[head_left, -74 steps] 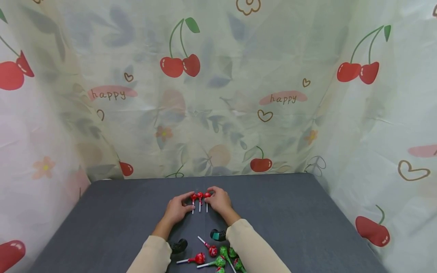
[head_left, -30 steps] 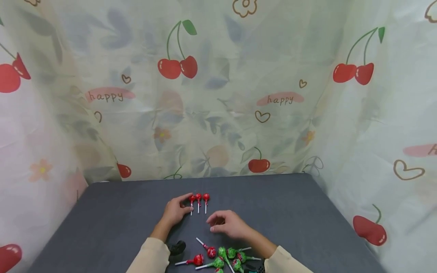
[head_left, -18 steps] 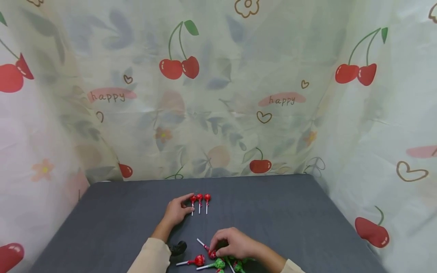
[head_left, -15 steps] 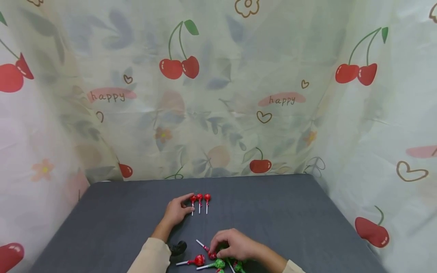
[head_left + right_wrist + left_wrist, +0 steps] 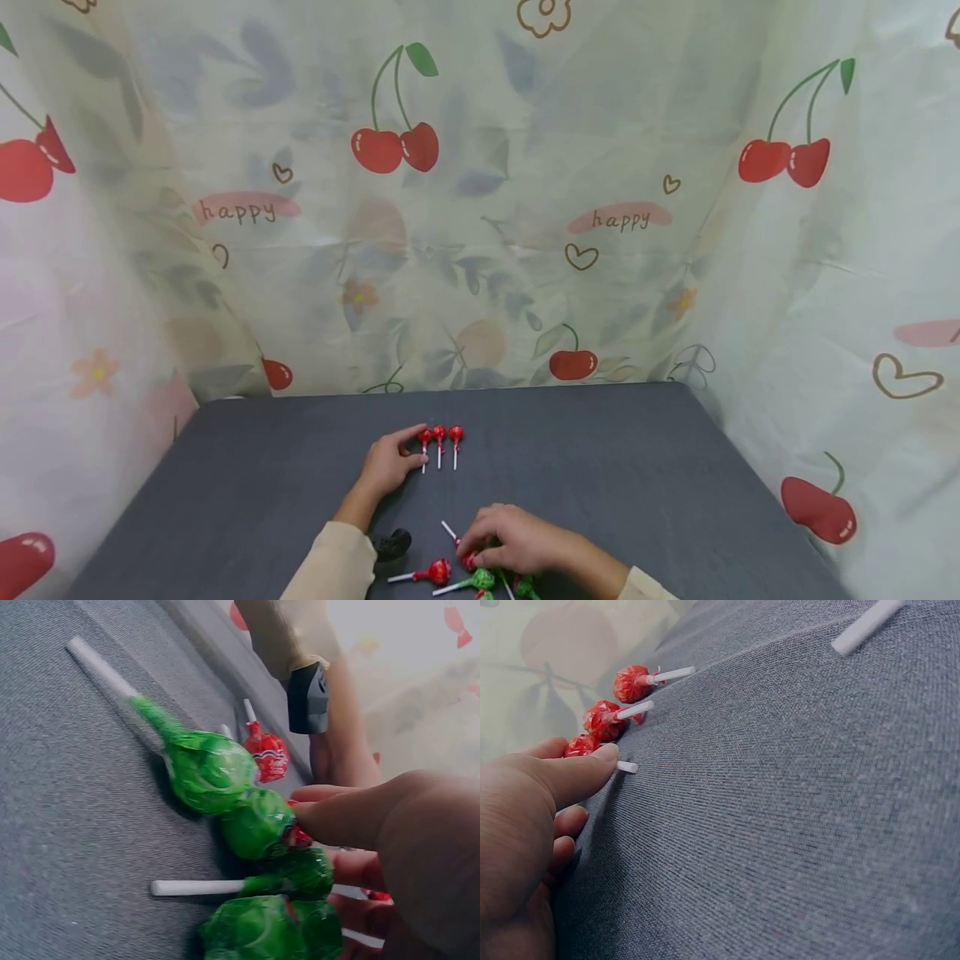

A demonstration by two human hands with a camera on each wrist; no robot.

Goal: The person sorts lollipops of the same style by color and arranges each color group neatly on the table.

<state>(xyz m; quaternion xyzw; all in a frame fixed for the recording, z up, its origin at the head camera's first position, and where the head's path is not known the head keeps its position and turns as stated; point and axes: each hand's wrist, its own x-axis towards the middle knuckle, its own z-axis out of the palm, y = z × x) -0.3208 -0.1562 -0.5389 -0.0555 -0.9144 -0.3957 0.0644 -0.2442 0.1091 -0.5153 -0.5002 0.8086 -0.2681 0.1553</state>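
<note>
Three red lollipops stand in a row at the far middle of the table, sticks toward me. My left hand (image 5: 386,462) pinches the leftmost lollipop (image 5: 581,745) between thumb and forefinger; the middle one (image 5: 439,432) and the right one (image 5: 456,433) lie beside it. Nearer to me, my right hand (image 5: 517,537) pinches another red lollipop (image 5: 470,561) by its head, its white stick pointing away to the left. Fingers cover much of that head. Green lollipops (image 5: 210,771) crowd against it in the right wrist view, partly under the hand.
One more red lollipop (image 5: 438,571) lies left of the green ones, near the front. A dark grey cloth covers the table (image 5: 637,475). Behind and at both sides hangs a curtain (image 5: 480,208) printed with cherries. A black wrist device (image 5: 392,545) sits at my left wrist.
My right hand has left the rightmost lollipop of the row, come back toward me and taken hold of a red lollipop, whose stick has shifted slightly. The left hand has stayed put.
</note>
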